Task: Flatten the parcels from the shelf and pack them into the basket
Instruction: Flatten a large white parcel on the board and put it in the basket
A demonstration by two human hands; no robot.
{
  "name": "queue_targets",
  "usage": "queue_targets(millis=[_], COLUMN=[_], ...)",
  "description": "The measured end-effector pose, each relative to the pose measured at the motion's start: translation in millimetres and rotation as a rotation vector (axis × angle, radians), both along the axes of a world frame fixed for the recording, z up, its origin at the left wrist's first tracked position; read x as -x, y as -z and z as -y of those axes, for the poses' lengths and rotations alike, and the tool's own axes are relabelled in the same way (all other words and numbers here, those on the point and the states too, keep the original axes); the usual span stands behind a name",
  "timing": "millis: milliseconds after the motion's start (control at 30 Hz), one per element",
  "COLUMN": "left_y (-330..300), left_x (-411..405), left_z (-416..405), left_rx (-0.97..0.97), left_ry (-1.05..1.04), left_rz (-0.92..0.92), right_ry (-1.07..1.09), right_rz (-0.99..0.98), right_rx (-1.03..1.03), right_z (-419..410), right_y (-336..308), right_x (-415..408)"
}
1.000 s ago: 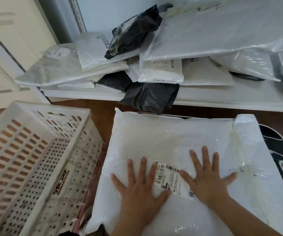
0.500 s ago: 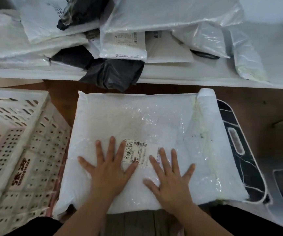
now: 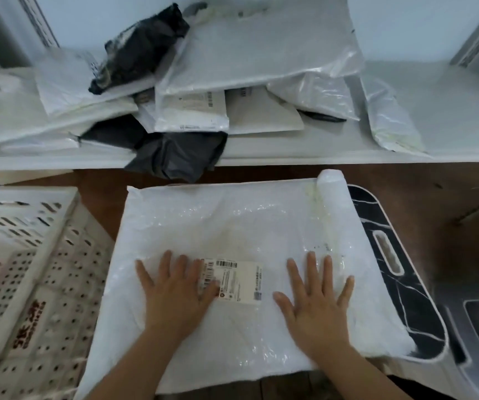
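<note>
At far left a white perforated basket [image 3: 27, 284] stands beside the work surface, cut off by the frame edge. Behind, a shelf [image 3: 290, 157] carries heaped white and black parcels, blurred. The large white parcel [image 3: 232, 226] lies flat in front. The left hand [image 3: 174, 293] presses it, fingers spread, thumb on the shipping label [image 3: 238, 281]. The right hand [image 3: 316, 301] lies flat right of the label, gripping nothing. A black marbled tray [image 3: 405, 284] shows beneath.

**Both palms flat on the white parcel**

The left hand [image 3: 174, 295] and right hand [image 3: 316, 301] press flat, fingers spread, on a large white parcel [image 3: 232, 226], either side of its label [image 3: 237, 281]. A white basket [image 3: 30, 284] stands left; more parcels [image 3: 192, 90] crowd the shelf [image 3: 319, 154].
</note>
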State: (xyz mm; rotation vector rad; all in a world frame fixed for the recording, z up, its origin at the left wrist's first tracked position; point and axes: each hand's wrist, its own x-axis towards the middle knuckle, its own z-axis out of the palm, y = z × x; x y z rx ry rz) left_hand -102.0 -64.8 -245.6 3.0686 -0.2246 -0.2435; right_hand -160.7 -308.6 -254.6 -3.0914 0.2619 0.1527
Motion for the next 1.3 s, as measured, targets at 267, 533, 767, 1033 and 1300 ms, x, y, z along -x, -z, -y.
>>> queue_targets(millis=[267,533,767,1033,1300], left_y=[-11,26,27,29,24], left_x=[-64,-64,-65,-65,-64], left_z=[-7,-17,-16,-15,-13], left_rx=[-0.076,-0.029,-0.005,0.000,-0.004], left_ry=[0.022,-0.040,-0.066,-0.114,-0.118], left_rz=[0.028,-0.051,-0.054,-0.041,-0.073], right_ry=[-0.352,-0.357,-0.427,-0.366,-0.129], right_rz=[0.103,0.074,-0.054,-0.145,-0.135], right_rx=[-0.067,-0.038,-0.071,-0.057,-0.097], right_z=[-105,-105,-110,-59,-7], right_y=[-13,18,0,-2,4], right_x=[-110,-117,-140,-181,-169])
